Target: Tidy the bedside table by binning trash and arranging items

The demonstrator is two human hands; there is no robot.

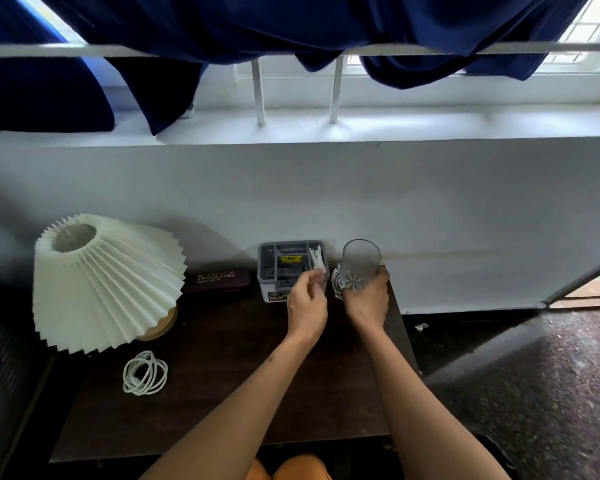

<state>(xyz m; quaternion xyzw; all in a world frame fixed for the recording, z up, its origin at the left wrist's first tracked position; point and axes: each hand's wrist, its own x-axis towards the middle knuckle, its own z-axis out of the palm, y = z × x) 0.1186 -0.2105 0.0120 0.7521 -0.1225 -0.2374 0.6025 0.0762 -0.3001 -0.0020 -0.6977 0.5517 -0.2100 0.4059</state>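
A dark wooden bedside table [222, 393] stands against a white wall. At its back edge sits a grey compartment organizer [284, 263] with white items in its right slot. My left hand [307, 303] is at the organizer's front right corner, fingers pinched together; whether it holds anything is unclear. My right hand [368, 299] grips a clear patterned drinking glass [359, 265], upright, at the table's back right corner, just right of the organizer.
A pleated cream lamp [104, 282] on a wooden base stands at the left. A dark spectacle case [217, 280] lies between lamp and organizer. A coiled white cable [145, 373] lies front left. A scrap of white paper [421, 326] is on the floor to the right.
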